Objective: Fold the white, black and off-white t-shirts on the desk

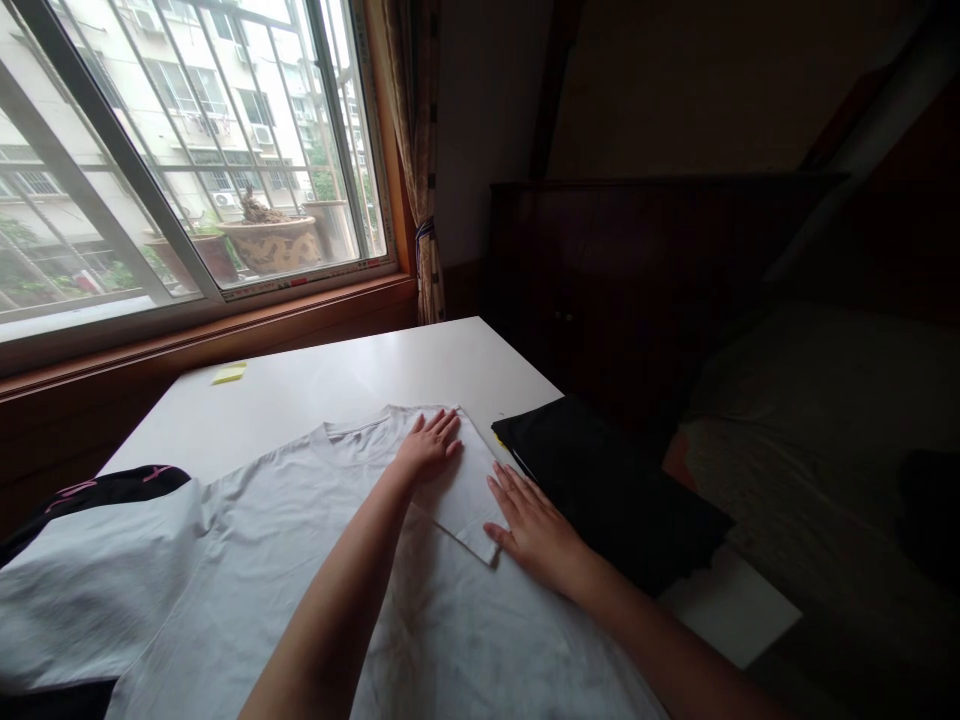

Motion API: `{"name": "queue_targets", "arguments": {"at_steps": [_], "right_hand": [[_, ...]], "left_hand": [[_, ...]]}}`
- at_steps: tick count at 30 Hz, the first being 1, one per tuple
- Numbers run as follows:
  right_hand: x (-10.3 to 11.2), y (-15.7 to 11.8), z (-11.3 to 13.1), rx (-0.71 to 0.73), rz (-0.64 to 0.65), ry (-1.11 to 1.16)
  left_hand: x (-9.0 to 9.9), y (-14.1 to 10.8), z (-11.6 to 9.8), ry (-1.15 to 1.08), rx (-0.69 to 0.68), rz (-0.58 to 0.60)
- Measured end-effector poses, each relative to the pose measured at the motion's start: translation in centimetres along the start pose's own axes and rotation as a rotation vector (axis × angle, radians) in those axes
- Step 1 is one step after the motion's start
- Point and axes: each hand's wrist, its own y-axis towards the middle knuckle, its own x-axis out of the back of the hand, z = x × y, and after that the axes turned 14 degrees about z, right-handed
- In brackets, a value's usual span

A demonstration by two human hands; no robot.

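Observation:
A white T-shirt (277,530) lies spread over a white table (390,360), its neckline toward the window. The sleeve on the right is folded inward over the shirt's body. My left hand (431,443) rests flat on the shirt near the collar and shoulder, fingers apart. Lower and to the right, my right hand (536,525) lies flat along the shirt's right edge beside the folded sleeve, its thumb held away from the fingers. Neither hand grips anything.
Black folded cloth (615,490) lies right of the shirt. Another black cloth with pink marks (120,487) is at the left edge. A yellow paper (229,373) sits near the far table edge, below a barred window (255,150) and curtain (427,200).

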Motion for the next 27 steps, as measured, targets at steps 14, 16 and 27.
{"name": "queue_targets", "arguments": {"at_steps": [14,16,27], "right_hand": [[-0.5,-2.1,0.2,-0.026,-0.006,0.001],[-0.1,-2.0,0.2,-0.021,0.001,0.021],[2.2,6.9,3.5,0.031,-0.022,0.081]], "left_hand": [[0.7,-5.1,-0.1,0.046,0.063,-0.037],[0.7,-8.0,-0.7,0.069,-0.012,-0.029],[-1.4,-18.0,-1.1,0.010,-0.075,0.013]]}}
